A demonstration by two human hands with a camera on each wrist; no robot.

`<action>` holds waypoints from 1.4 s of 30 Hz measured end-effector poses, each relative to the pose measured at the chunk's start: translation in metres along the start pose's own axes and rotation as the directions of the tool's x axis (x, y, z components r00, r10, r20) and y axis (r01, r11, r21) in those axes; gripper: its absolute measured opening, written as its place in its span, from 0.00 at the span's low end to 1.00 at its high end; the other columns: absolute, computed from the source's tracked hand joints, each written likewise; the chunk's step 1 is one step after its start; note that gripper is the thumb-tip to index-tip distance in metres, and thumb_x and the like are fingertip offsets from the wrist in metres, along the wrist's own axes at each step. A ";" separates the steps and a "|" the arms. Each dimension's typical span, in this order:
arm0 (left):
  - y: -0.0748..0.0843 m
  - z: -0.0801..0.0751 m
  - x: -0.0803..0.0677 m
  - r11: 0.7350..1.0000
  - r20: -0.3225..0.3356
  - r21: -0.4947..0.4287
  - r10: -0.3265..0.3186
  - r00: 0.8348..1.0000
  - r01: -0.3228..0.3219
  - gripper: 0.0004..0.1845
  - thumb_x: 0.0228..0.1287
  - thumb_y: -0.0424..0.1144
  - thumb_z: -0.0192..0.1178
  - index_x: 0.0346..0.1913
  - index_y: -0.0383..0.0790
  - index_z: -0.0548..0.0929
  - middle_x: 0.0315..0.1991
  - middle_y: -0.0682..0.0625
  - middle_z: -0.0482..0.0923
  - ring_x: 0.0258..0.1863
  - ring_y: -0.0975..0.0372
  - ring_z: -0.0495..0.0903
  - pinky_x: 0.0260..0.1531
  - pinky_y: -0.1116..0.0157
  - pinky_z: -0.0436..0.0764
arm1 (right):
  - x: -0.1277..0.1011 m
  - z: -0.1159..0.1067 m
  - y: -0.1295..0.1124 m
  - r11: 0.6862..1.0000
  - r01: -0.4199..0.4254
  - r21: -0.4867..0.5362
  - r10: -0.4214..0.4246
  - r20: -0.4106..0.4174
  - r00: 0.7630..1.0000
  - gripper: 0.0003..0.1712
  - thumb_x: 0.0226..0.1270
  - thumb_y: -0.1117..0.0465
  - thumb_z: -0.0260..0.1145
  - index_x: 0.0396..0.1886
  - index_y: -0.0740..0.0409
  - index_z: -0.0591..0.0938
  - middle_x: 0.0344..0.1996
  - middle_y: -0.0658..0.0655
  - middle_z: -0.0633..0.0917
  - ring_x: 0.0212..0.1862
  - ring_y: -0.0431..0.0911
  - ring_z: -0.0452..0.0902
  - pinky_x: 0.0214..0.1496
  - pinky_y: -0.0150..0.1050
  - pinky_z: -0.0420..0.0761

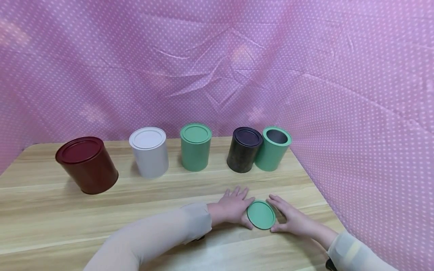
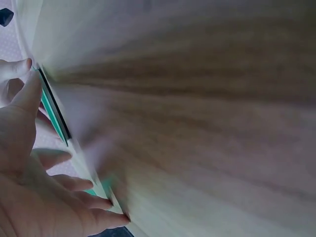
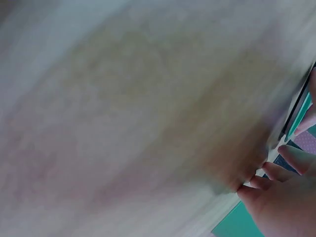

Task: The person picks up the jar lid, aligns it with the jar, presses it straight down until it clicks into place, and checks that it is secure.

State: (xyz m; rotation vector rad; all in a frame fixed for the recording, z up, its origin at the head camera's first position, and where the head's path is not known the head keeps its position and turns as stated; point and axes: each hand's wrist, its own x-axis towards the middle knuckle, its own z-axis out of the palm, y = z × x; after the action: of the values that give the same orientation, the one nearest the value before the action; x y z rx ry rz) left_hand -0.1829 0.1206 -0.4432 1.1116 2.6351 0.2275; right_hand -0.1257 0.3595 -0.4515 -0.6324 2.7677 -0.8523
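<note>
A round green lid (image 1: 261, 215) lies near the front of the wooden table between the two hands. At its left edge, my left hand (image 1: 234, 209) has its fingers spread, with the thumb and index finger right at the rim. My right hand (image 1: 293, 218) is on the opposite side, thumb and fingers apart around the right edge. From the left wrist, the lid (image 2: 53, 107) shows edge-on beside the thumb. In the right wrist view the lid (image 3: 300, 113) is partly hidden by the right hand (image 3: 286, 197). Behind, a green can (image 1: 271, 154) stands without a lid, its dark inside showing.
A black lidded can (image 1: 242, 154) stands right against the uncovered green can. Farther left are a lidded green can (image 1: 195, 152), a white can (image 1: 150, 158) and a larger dark red can (image 1: 91, 169). Pink dotted cloth (image 1: 217, 67) hangs behind and along the right side.
</note>
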 end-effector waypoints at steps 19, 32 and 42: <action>0.002 0.000 0.003 0.998 -0.027 0.044 -0.032 0.999 0.033 0.42 0.50 0.65 0.67 0.69 0.54 0.70 0.74 0.48 0.59 0.74 0.47 0.56 0.69 0.45 0.62 | 0.003 -0.001 -0.013 0.996 -0.056 -0.076 0.056 -0.010 0.998 0.48 0.50 0.48 0.76 0.66 0.69 0.69 0.69 0.76 0.62 0.69 0.73 0.56 0.66 0.69 0.61; 0.000 -0.002 0.005 0.997 -0.032 0.065 -0.031 0.999 0.033 0.42 0.49 0.67 0.66 0.68 0.57 0.71 0.73 0.51 0.62 0.73 0.48 0.60 0.67 0.47 0.66 | 0.004 0.000 -0.012 0.993 -0.046 -0.109 0.043 -0.027 0.999 0.47 0.50 0.48 0.76 0.65 0.68 0.70 0.67 0.76 0.64 0.67 0.72 0.59 0.65 0.68 0.63; -0.005 -0.006 0.008 0.999 -0.050 0.044 -0.003 0.999 0.005 0.42 0.51 0.67 0.65 0.69 0.57 0.70 0.70 0.52 0.67 0.70 0.48 0.64 0.64 0.50 0.71 | 0.004 -0.004 -0.005 0.999 -0.018 -0.042 0.016 -0.063 0.998 0.48 0.50 0.48 0.75 0.65 0.70 0.69 0.63 0.73 0.72 0.64 0.70 0.66 0.64 0.67 0.64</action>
State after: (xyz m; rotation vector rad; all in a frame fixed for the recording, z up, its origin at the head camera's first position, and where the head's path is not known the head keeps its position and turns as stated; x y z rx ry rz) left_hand -0.1935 0.1230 -0.4398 1.1284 2.6986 0.1993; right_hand -0.1293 0.3563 -0.4455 -0.5982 2.8500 -0.8256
